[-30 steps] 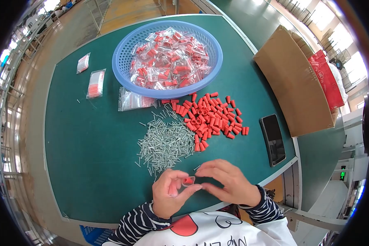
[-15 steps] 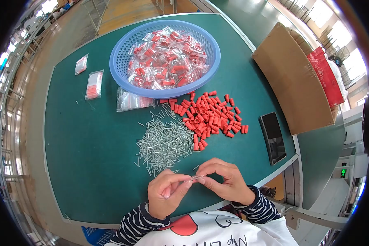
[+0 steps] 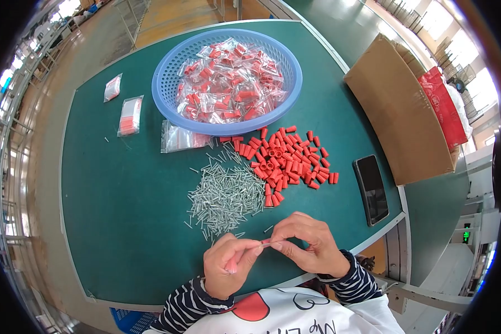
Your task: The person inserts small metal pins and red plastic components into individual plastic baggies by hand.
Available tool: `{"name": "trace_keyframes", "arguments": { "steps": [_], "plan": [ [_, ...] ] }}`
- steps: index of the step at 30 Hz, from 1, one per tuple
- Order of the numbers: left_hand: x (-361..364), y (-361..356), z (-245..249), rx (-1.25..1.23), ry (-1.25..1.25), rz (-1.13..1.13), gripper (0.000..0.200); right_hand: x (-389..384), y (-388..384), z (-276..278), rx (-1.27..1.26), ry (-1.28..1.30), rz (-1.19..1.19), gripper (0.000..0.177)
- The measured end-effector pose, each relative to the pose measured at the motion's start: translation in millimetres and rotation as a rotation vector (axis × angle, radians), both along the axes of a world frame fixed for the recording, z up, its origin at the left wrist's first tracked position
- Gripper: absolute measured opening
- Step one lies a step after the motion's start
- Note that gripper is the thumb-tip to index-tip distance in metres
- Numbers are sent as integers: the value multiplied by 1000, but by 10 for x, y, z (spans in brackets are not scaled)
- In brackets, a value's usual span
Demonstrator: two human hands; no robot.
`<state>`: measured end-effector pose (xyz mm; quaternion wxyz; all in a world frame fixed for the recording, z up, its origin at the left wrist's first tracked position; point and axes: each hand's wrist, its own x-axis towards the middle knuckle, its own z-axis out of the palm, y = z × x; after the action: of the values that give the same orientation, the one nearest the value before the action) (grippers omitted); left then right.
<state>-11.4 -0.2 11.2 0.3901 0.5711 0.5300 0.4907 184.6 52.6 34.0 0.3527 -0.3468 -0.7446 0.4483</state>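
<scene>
Close to the table's front edge, my left hand [image 3: 229,264] and my right hand [image 3: 307,245] pinch the two ends of a small clear bag [image 3: 266,243] with a red edge. More red and clear plastic [image 3: 231,265] shows inside my left palm. Just beyond my hands lies a heap of silver screws [image 3: 222,195], with a pile of red caps [image 3: 289,156] to its right. One loose screw [image 3: 268,229] rests beside my right fingers.
A blue basket [image 3: 227,129] behind the piles holds bags of red caps. Flat bags [image 3: 181,137] lie beside it, others [image 3: 130,116] farther left. A phone [image 3: 371,189] and a cardboard box [image 3: 403,111] are on the right.
My hands still pinch the small bag at nearly the same spot; its red edge shows more between my fingertips. The whole view has shifted slightly.
</scene>
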Motion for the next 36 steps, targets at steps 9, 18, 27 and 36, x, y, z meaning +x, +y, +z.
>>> {"name": "trace_keyframes", "arguments": {
  "steps": [9,18,27,36],
  "plan": [
    [-43,-6,-54,127,32,-72,16,-36,34,83,-177,26,106,13],
    [-84,6,4,146,80,-42,17,-69,154,97,-20,-55,187,9],
    [-94,-43,-90,-302,-416,63,32,-252,673,425,-172,354,-227,12],
    [-31,-71,-64,-206,-574,54,50,-364,161,22,-40,-63,59,19]
  ]
}}
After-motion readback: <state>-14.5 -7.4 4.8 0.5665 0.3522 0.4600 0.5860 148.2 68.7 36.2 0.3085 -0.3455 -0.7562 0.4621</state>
